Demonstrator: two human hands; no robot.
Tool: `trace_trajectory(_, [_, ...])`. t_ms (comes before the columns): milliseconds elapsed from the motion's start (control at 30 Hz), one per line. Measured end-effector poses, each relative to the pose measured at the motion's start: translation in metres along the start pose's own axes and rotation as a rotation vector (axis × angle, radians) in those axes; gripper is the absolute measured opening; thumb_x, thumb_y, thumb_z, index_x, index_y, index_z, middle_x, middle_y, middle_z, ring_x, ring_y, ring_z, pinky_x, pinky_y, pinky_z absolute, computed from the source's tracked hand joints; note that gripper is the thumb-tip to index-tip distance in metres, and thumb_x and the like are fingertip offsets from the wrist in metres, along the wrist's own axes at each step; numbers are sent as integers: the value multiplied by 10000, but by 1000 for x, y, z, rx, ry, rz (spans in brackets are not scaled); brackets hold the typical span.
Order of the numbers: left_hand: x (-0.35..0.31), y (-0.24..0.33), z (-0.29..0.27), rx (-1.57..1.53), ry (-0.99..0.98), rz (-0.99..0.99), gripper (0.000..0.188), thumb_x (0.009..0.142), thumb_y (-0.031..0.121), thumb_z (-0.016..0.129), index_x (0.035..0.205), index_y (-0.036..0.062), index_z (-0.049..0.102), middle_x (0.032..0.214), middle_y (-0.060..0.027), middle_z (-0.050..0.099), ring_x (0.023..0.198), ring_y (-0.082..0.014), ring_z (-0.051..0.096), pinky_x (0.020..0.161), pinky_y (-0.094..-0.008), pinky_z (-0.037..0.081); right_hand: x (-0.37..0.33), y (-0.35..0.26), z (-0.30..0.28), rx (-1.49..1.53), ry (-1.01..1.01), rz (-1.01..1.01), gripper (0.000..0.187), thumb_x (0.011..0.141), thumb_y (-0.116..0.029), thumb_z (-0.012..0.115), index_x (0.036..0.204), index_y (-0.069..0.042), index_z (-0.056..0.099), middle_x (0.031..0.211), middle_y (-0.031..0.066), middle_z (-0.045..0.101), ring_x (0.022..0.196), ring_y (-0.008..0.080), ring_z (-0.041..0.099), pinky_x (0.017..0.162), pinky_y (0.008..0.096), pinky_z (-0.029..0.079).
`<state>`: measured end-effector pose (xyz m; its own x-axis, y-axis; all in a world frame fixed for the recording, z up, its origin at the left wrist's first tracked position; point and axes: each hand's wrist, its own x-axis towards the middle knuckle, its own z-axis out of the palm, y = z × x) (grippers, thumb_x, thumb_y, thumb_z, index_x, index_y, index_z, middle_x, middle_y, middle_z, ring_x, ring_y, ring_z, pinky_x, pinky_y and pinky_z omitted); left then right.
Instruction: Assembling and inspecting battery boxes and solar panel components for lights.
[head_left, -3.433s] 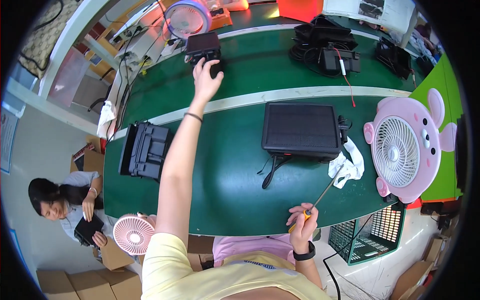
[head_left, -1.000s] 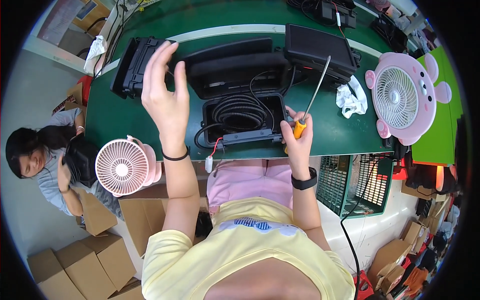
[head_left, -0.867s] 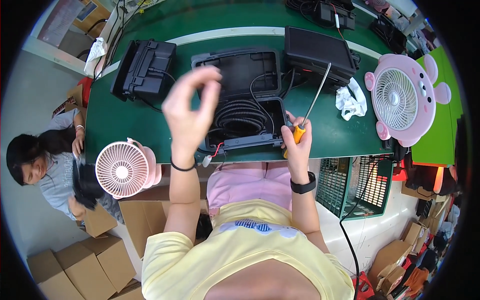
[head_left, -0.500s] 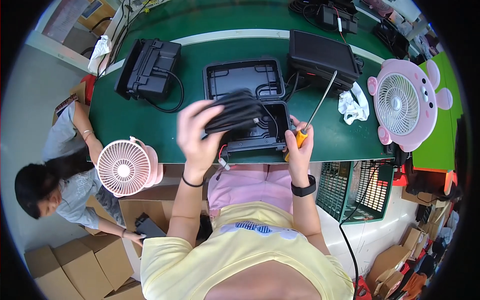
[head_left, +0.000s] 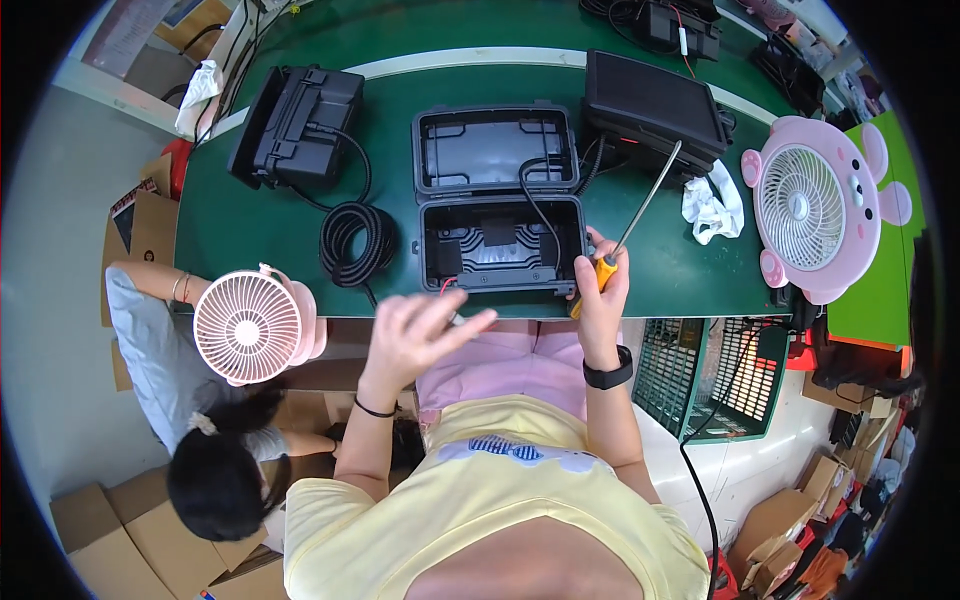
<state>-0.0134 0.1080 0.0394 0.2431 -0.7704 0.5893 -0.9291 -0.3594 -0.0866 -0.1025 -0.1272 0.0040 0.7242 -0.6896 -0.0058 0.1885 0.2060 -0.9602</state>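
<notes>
An opened black plastic case (head_left: 500, 281) lies before me with its lid (head_left: 492, 150) folded back; dark pads and a thin black cable show inside. My right hand (head_left: 602, 318) is closed around the yellow handle of a screwdriver (head_left: 605, 268), its shaft slanting up to the right, and the fingers also touch the case's right side. My left hand (head_left: 412, 338), somewhat blurred, has its fingers apart at the case's lower left. Close to its fingertips is a small white connector (head_left: 458, 319) on a red wire. A coiled black cable (head_left: 350, 246) rests left of the case.
A second black box (head_left: 310, 125) stands at back left, and a black panel unit (head_left: 655, 105) at back right. Crumpled white cloth (head_left: 712, 212), a pink fan (head_left: 808, 210) and a smaller fan (head_left: 247, 330) flank the work area. Another person (head_left: 215, 470) bends among cartons at left.
The coiled cable has left my left hand and now lies on the table. That hand has moved down toward the connector. The other person has bent lower; my right hand barely moved.
</notes>
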Motion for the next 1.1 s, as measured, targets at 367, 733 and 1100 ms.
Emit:
trace_trajectory(367, [34, 10, -2, -372, 343, -487, 489, 711, -71, 728, 1143, 157, 752, 823, -43, 520, 622, -171, 501, 544, -308, 441, 4, 0, 3, -35, -12, -24, 275, 910, -33, 663, 1047, -92, 431, 1334, 180, 529, 621, 15, 511, 501, 156, 444])
trace_trajectory(733, [95, 11, 7, -554, -188, -418, 685, 874, 157, 709, 1482, 98, 399, 1021, -157, 577, 927, -325, 553, 860, -416, 473, 2, -2, 3, -7, 7, -15, 285, 905, -36, 673, 1051, -99, 436, 1284, 177, 561, 640, 15, 501, 516, 154, 445])
trace_trajectory(1100, [67, 45, 28, -32, -254, -212, 641, 834, 403, 702, 1438, 317, 509, 870, -37, 563, 746, -190, 542, 637, -306, 494, 43, -29, -5, -288, -62, -253, 294, 875, -111, 749, 952, -44, 473, 1258, 194, 654, 947, 140, 626, 829, 276, 507])
